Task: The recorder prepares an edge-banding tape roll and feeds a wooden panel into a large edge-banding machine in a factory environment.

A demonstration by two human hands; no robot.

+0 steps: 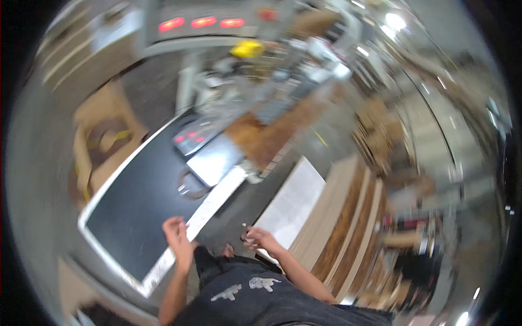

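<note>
My left hand (178, 238) hovers at the white edge of a dark-topped table (141, 201), its fingers loosely bent and apart, with nothing seen in them. To the right, my right hand (262, 240) is closed in front of my body, near a white panel. A small dark thing with a pale tip (244, 233) shows at its fingertips; blur hides what it is. On the table lies a brown ring that looks like a tape roll (204, 193), beside a bench scale with a shiny metal plate (215, 162) and a red-lit display (189, 137).
Right of me stand a white panel (296, 204) and a stack of brown boards (340, 212). Cluttered small items, one yellow (247, 49), lie beyond the scale. An open cardboard box (103, 146) sits left of the table. Folded cardboard (375, 133) is piled farther right.
</note>
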